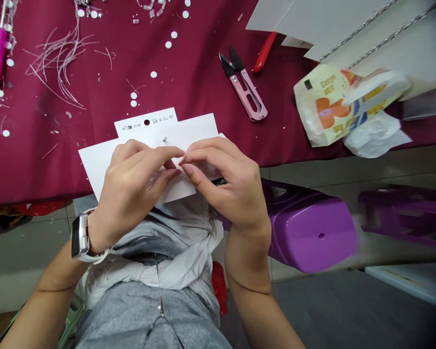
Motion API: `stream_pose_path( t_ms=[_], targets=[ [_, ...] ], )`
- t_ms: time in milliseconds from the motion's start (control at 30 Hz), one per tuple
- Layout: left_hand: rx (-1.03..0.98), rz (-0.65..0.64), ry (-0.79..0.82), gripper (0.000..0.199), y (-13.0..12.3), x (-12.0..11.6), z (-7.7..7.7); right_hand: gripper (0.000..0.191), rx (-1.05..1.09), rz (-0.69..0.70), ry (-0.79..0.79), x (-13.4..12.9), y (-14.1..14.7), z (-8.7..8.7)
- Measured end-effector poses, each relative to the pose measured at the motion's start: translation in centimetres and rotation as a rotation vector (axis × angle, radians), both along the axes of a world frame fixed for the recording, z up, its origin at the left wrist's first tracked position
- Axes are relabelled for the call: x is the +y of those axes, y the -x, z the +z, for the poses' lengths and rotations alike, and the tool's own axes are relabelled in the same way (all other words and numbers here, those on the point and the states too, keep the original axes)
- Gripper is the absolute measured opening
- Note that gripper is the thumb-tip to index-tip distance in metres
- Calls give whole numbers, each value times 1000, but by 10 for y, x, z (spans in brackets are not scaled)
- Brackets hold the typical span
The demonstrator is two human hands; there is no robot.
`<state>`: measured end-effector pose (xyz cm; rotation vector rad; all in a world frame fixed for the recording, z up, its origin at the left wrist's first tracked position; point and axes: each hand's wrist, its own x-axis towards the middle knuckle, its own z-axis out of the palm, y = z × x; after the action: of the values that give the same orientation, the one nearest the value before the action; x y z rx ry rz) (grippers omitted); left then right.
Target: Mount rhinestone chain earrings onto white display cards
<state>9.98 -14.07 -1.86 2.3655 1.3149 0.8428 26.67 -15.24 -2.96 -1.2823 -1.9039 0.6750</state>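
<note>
A white printed card with a round hole near its top lies at the table's front edge, partly under both hands. My left hand, with a watch on the wrist, is over its left part, thumb and forefinger closed in a pinch. Opposite it, my right hand is also pinched, and the fingertips of both hands nearly meet above the card's middle. Whatever sits between them is too small to name. Just beyond the fingers, a small metal piece shows on the card.
Pink thread snips and a red handle lie to the right on the maroon cloth. Clear threads and several white dots are scattered at left. A tissue pack is at the right edge, above a purple stool.
</note>
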Motion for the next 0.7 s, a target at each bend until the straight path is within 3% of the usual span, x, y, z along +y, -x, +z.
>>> stream_pose_path(
  t_ms=[700],
  targets=[
    [47, -20, -73, 26, 2, -4, -4, 14, -75, 8, 87, 2, 0, 4]
  ],
)
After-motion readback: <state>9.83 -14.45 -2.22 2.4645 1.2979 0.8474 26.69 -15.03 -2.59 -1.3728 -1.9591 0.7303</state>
